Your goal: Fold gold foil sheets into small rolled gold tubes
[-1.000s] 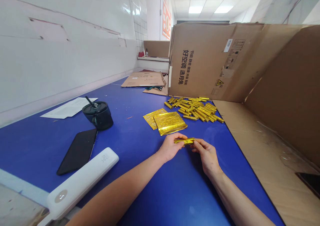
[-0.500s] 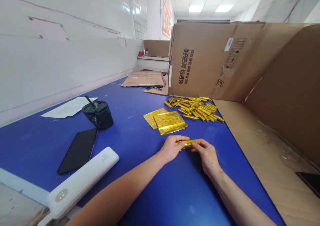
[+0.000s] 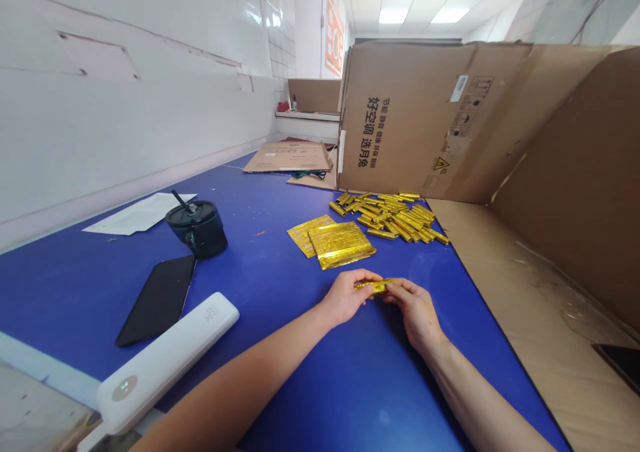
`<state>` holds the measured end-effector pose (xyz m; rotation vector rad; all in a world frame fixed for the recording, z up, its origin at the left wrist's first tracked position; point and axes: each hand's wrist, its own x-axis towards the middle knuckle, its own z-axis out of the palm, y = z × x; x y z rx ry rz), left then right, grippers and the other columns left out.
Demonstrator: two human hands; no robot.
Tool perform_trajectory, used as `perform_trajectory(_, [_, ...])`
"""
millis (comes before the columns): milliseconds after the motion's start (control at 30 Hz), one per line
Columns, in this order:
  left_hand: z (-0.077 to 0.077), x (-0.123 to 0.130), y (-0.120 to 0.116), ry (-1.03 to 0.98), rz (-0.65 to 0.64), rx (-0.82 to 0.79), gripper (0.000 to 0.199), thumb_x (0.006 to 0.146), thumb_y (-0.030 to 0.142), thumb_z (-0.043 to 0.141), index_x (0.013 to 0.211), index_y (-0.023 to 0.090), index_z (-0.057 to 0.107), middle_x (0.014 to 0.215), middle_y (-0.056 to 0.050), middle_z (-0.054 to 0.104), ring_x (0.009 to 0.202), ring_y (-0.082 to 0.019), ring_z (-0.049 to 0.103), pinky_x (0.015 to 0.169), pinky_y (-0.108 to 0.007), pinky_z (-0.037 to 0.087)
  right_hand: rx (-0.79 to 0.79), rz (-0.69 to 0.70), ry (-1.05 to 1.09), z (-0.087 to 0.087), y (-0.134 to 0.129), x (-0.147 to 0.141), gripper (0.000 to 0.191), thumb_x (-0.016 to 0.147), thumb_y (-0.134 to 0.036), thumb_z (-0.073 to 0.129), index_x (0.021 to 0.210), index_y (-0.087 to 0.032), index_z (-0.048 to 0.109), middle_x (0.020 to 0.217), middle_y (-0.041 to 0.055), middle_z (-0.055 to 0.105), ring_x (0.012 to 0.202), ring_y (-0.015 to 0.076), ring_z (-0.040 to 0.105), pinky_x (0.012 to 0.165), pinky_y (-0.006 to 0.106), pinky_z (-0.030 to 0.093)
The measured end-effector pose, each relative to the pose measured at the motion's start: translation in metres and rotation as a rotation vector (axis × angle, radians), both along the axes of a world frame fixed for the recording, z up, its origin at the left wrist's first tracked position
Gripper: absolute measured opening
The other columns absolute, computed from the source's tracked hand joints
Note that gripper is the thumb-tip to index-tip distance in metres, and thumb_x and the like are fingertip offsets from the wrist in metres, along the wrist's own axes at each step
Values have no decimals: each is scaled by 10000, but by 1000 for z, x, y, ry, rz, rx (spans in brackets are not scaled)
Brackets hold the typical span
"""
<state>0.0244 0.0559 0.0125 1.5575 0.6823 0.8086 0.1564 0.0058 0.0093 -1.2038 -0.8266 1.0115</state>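
A small roll of gold foil paper (image 3: 379,287) is pinched between my two hands above the blue table. My left hand (image 3: 347,297) is closed on its left end, and my right hand (image 3: 413,307) grips the right end with thumb and fingers. My fingers cover part of the roll. Just beyond my hands lies a stack of square gold foil sheets (image 3: 343,245), with another gold sheet (image 3: 303,236) partly under it. Farther back, a loose pile of finished-looking gold foil rolls (image 3: 395,217) spreads near the table's right edge.
On the left stand a dark lidded mug (image 3: 200,229) with a straw, a black phone (image 3: 157,300) and a long white device (image 3: 167,365). White paper (image 3: 140,213) lies behind the mug. A large cardboard box (image 3: 415,125) walls off the back and right; flattened cardboard (image 3: 287,157) lies at the back.
My fingers have shifted slightly on the gold foil roll, and the left fingers sit a little higher. Both hands stay in nearly the same place; the other things have not moved.
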Motion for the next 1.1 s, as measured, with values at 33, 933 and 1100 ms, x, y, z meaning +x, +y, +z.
perform_trajectory(33, [-1, 0, 0, 1, 3, 7, 266, 720, 143, 462, 946, 111, 598, 818, -55, 615, 629, -109, 525, 498, -188, 396, -3, 8, 12, 0, 0, 1, 86, 569, -242, 662, 594, -160, 659, 592, 14, 630, 557, 126, 529, 543, 228, 409])
perform_trajectory(933, [-7, 0, 4, 13, 146, 91, 307, 746, 164, 454, 1019, 113, 584, 935, -73, 618, 611, -114, 541, 549, -225, 444, 88, -35, 74, -3, -1, -3, 144, 606, -309, 675, 664, -191, 615, 637, -11, 621, 628, 139, 561, 598, 258, 437])
perform_trajectory(1100, [-10, -2, 5, 68, 162, 196, 297, 758, 195, 474, 1024, 141, 595, 963, -68, 610, 733, -157, 572, 655, -266, 461, 85, -56, -6, -2, 0, -1, 137, 572, -282, 698, 611, -175, 621, 687, -1, 624, 618, 128, 529, 557, 236, 413])
